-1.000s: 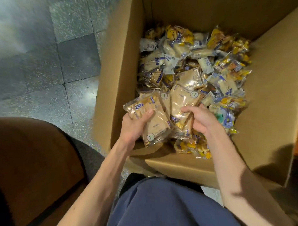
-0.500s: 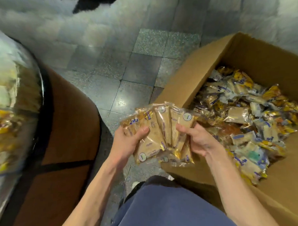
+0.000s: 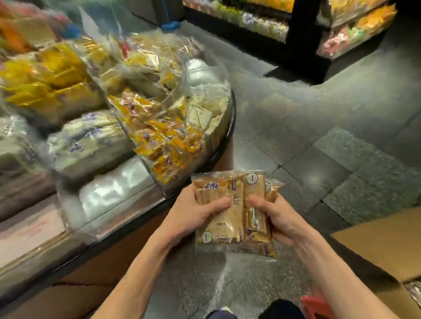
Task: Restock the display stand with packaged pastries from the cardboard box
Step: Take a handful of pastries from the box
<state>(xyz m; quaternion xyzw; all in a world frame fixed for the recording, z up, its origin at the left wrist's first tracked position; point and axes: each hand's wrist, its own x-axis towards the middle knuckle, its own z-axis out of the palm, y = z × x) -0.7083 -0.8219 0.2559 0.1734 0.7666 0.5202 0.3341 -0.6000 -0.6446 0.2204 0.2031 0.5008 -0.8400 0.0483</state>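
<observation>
Between both hands I hold a stack of clear-wrapped brown pastry packets (image 3: 233,213) in front of me, above the floor. My left hand (image 3: 194,212) grips the stack's left side, thumb on top. My right hand (image 3: 276,216) grips its right side. The round display stand (image 3: 158,199) with clear dividers fills the left, just beyond the stack. Its compartments hold yellow, white and orange packets. The cardboard box (image 3: 380,253) shows at the lower right, with a few packets visible in its corner.
Grey stone floor tiles (image 3: 324,155) spread to the right. Dark shelves of colourful goods (image 3: 302,20) stand at the back right. A red object (image 3: 312,306) lies by my feet next to the box.
My view has swung from the box up and left to the display stand. Both hands have carried the pastry stack out of the box toward the stand.
</observation>
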